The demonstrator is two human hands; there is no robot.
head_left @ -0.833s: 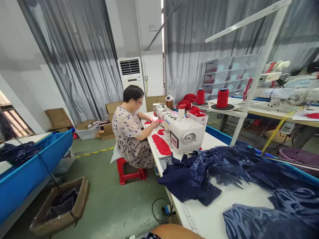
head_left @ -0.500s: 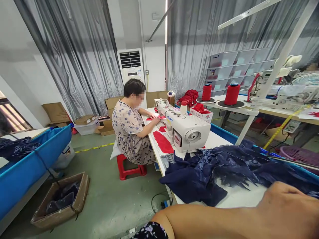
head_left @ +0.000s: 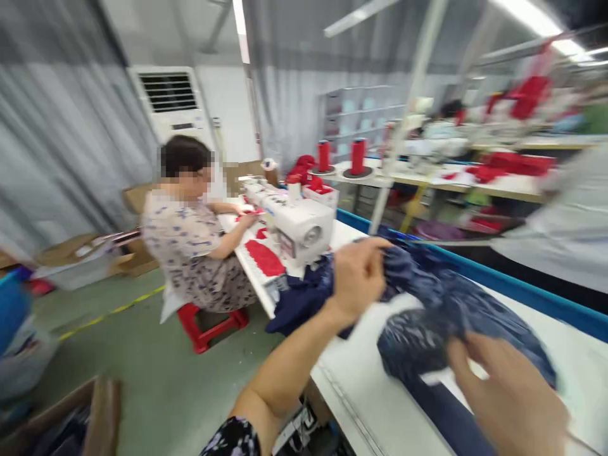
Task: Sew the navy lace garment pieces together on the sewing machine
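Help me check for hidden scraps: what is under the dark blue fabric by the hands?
The dark blue fabric lies at least partly on the white tabletop, which shows around its edges. Whatever is beneath the folds themselves is covered and cannot be seen.

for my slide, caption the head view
Left hand and right hand handling navy cloth, near a co-worker at a sewing machine.

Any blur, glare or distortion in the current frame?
Head view: the right hand is heavily blurred, the left hand somewhat clearer; head view, upper right: ceiling lights glare white; head view, left: the air conditioner leans, perhaps from lens distortion or camera tilt.
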